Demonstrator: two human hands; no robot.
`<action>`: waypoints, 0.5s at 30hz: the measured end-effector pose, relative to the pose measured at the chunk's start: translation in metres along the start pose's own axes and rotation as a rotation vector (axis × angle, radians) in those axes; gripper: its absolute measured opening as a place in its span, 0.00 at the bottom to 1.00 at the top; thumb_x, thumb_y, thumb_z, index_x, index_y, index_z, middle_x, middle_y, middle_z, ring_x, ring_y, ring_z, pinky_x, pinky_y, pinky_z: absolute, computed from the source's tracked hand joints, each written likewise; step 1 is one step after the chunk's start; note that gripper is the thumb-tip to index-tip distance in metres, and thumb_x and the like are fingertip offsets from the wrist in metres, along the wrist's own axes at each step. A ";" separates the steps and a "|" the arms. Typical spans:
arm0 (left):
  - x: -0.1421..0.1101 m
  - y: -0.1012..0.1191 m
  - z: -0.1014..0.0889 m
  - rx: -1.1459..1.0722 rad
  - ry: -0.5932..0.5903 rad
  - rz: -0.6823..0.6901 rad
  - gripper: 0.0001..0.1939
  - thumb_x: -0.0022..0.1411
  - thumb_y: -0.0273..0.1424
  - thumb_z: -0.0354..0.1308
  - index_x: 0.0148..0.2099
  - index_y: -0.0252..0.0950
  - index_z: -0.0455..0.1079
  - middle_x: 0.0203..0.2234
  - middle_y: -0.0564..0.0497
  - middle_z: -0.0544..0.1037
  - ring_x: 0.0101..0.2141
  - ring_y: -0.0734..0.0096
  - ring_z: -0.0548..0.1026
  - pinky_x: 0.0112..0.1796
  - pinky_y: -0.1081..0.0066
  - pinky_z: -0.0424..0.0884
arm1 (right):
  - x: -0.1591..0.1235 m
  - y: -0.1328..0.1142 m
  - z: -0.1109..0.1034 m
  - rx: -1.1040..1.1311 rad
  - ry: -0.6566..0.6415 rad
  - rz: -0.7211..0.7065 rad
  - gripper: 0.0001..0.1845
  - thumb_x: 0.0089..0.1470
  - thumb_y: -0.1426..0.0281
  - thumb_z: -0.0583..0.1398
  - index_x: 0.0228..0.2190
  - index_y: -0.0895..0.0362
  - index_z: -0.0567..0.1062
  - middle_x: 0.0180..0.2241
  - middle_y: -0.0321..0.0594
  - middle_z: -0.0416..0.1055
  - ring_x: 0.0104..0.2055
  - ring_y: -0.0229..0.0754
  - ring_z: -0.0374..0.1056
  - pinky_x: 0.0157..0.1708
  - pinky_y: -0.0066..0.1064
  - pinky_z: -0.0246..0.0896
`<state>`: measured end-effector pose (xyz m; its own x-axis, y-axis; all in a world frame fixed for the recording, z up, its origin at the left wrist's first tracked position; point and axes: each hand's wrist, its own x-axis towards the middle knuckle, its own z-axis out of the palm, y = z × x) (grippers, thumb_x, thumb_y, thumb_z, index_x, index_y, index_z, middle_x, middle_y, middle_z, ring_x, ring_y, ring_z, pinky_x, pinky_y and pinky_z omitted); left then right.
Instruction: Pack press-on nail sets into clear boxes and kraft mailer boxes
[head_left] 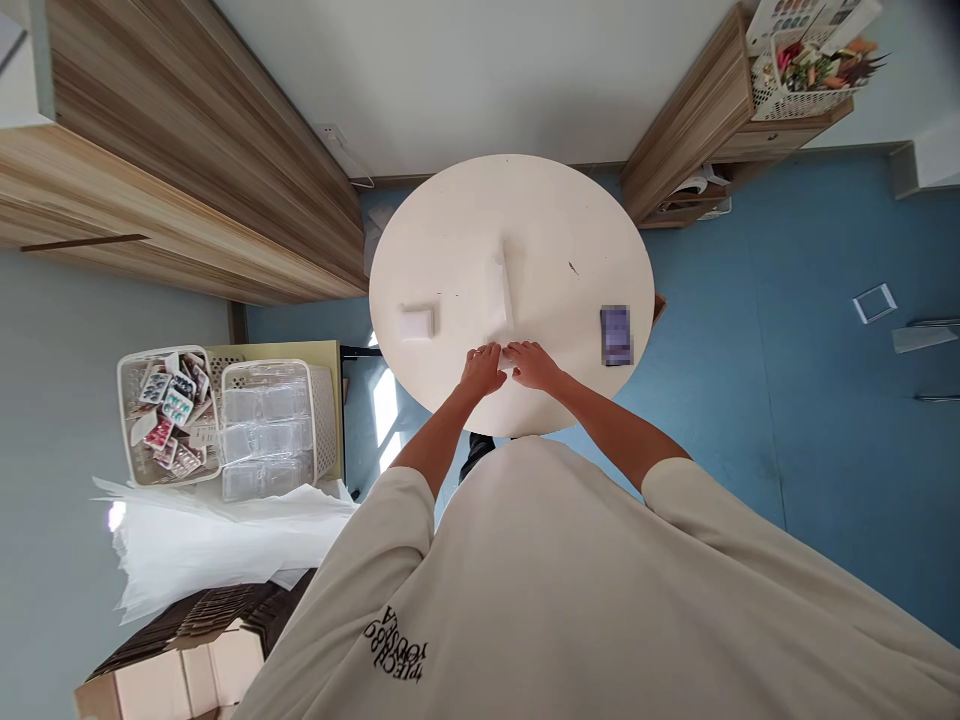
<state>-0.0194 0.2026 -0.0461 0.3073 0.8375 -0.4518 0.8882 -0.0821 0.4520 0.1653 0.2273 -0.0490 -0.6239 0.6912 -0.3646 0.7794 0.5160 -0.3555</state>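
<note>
A white, thin piece that looks like folded paper or card (501, 296) stretches away from me along the middle of the round table (450, 210). My left hand (484, 369) grips its near end from the left, fingers bent. Close beside it, my right hand (529, 364) holds the same end from the right, also with curled fingers. A small white bit shows between the fingertips; the exact grip is hidden. To the left on the tabletop lies a small white box-like block (417, 323). A purple-screened phone (616, 335) rests near the right edge.
Left of me, a white basket of small packs (171, 415) stands beside another basket of clear plastic boxes (268, 425). White sheets (225, 535) and cardboard boxes (187, 670) are nearer. Wooden cabinets (217, 140) flank the table, and a frame (874, 302) lies on the blue floor.
</note>
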 end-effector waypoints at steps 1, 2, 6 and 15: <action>-0.002 0.001 -0.002 -0.002 -0.018 -0.005 0.24 0.65 0.26 0.54 0.63 0.38 0.64 0.63 0.40 0.74 0.65 0.49 0.68 0.66 0.49 0.58 | 0.000 0.000 -0.003 0.005 -0.013 -0.005 0.25 0.62 0.75 0.58 0.59 0.58 0.73 0.60 0.53 0.73 0.56 0.57 0.70 0.59 0.46 0.59; -0.004 0.002 -0.004 -0.005 -0.036 -0.010 0.22 0.65 0.27 0.54 0.61 0.39 0.65 0.60 0.41 0.76 0.64 0.50 0.69 0.65 0.49 0.58 | -0.001 -0.001 -0.006 0.013 -0.029 -0.010 0.23 0.62 0.74 0.58 0.58 0.58 0.74 0.59 0.52 0.74 0.55 0.57 0.71 0.58 0.46 0.59; -0.015 0.000 -0.004 -0.060 -0.078 -0.039 0.18 0.70 0.30 0.49 0.59 0.41 0.68 0.59 0.42 0.76 0.63 0.50 0.69 0.64 0.49 0.59 | -0.007 -0.003 -0.012 0.065 -0.126 -0.033 0.20 0.66 0.70 0.56 0.58 0.56 0.74 0.53 0.50 0.79 0.53 0.55 0.73 0.55 0.45 0.61; -0.020 -0.008 0.006 -0.393 -0.022 -0.226 0.18 0.76 0.33 0.45 0.63 0.41 0.63 0.51 0.42 0.80 0.52 0.53 0.79 0.55 0.54 0.70 | 0.002 0.005 -0.009 0.243 -0.216 0.100 0.19 0.75 0.64 0.49 0.59 0.53 0.72 0.52 0.47 0.80 0.48 0.51 0.76 0.44 0.38 0.65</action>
<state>-0.0308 0.1830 -0.0458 0.1317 0.7990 -0.5868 0.7383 0.3160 0.5959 0.1688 0.2358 -0.0434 -0.5628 0.5956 -0.5732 0.8173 0.2969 -0.4939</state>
